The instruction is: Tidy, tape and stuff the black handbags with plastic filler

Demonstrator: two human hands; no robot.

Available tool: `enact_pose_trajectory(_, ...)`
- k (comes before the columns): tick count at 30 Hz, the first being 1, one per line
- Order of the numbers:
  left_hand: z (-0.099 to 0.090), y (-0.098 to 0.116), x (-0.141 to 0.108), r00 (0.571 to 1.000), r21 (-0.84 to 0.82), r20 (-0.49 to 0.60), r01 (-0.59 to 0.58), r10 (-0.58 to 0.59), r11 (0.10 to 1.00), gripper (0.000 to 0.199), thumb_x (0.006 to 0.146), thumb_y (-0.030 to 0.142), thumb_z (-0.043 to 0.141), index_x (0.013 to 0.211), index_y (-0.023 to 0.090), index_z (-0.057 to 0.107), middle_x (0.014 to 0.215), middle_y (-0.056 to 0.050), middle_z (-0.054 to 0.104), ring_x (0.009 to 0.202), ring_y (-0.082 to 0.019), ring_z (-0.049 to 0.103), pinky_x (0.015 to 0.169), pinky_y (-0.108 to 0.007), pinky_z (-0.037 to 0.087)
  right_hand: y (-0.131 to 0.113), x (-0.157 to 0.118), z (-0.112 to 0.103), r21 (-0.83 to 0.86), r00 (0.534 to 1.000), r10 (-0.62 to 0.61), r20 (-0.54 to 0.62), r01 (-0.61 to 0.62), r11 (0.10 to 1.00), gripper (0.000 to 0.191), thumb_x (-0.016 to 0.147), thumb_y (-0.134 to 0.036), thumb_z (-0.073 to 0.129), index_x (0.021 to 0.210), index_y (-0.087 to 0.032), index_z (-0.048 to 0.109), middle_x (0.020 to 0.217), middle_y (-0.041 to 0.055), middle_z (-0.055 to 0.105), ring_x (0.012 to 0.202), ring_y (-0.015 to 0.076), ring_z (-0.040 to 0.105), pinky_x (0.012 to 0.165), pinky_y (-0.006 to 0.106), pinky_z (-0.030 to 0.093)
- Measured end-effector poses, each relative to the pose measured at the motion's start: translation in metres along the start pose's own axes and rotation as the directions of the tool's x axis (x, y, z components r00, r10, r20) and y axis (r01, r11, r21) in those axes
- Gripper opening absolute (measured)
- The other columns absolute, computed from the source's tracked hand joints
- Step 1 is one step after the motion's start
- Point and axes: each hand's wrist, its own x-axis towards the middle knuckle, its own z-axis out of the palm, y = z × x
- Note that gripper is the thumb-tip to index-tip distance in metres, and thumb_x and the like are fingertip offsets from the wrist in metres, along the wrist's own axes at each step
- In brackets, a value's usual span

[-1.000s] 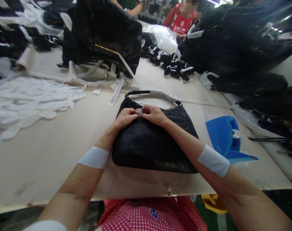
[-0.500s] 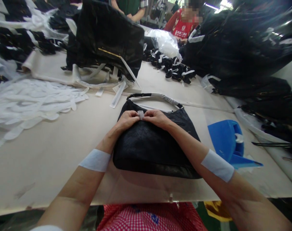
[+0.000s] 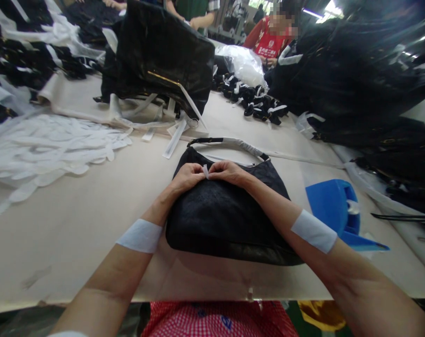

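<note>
A black handbag (image 3: 226,220) lies on the table in front of me, its handle (image 3: 245,146) partly wrapped in white and pointing away. Near the bag's upper edge, my left hand (image 3: 189,177) and my right hand (image 3: 229,172) meet with fingers pinched. Between them is a small whitish translucent strip (image 3: 205,172), standing up from the bag and narrow from this side. Both hands' fingertips close on this strip, and both hands rest against the bag. What lies under the fingertips is hidden.
A blue tape dispenser (image 3: 333,206) stands right of the bag. White strips (image 3: 58,150) are heaped at left. A large black bag (image 3: 163,61) stands behind, with black straps (image 3: 254,100) beside it. More black bags (image 3: 345,70) fill the right. A person in red (image 3: 270,40) is across the table.
The small strip between my fingers has turned from broad and flat to narrow. My hands stay at the same spot on the bag. The whole view has shifted slightly.
</note>
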Motion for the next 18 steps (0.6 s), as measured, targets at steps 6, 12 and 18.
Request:
enact_pose_trajectory(6,0.001,0.000,0.000,0.999,0.032,-0.025,-0.029,0.030,0.999,0.022,0.066,0.035,0.066,0.071,0.014,0.069,0.067,-0.001,0.063,0.065,-0.014,0.054,0.060,-0.026,0.040,0.006,-0.009,0.007,0.070,0.988,-0.119,-0.097,0.126,0.990,0.032,0.067,-0.040,0.077,0.091,-0.018,0.073,0.086,0.0008,0.073,0.079,0.0172,0.063,0.078,0.031,0.050)
enact_pose_trajectory(12,0.002,-0.003,0.000,0.999,-0.041,-0.025,-0.023,0.022,0.999,0.025,0.065,0.038,0.068,0.070,0.014,0.067,0.066,0.000,0.062,0.063,-0.013,0.052,0.058,-0.025,0.038,0.009,-0.006,0.012,0.076,0.988,-0.098,-0.121,0.108,0.991,0.032,0.069,-0.040,0.076,0.093,-0.018,0.073,0.082,0.0009,0.072,0.076,0.0174,0.063,0.076,0.031,0.049)
enact_pose_trajectory(18,0.003,0.002,-0.001,0.998,-0.059,-0.038,0.045,-0.048,0.997,0.021,0.064,0.035,0.070,0.068,0.014,0.067,0.064,0.001,0.060,0.058,-0.011,0.048,0.055,-0.024,0.036,-0.002,-0.016,0.001,0.087,0.998,-0.063,-0.010,0.063,0.994,0.022,0.075,-0.037,0.069,0.088,-0.019,0.073,0.084,0.0008,0.071,0.077,0.0156,0.062,0.077,0.030,0.048)
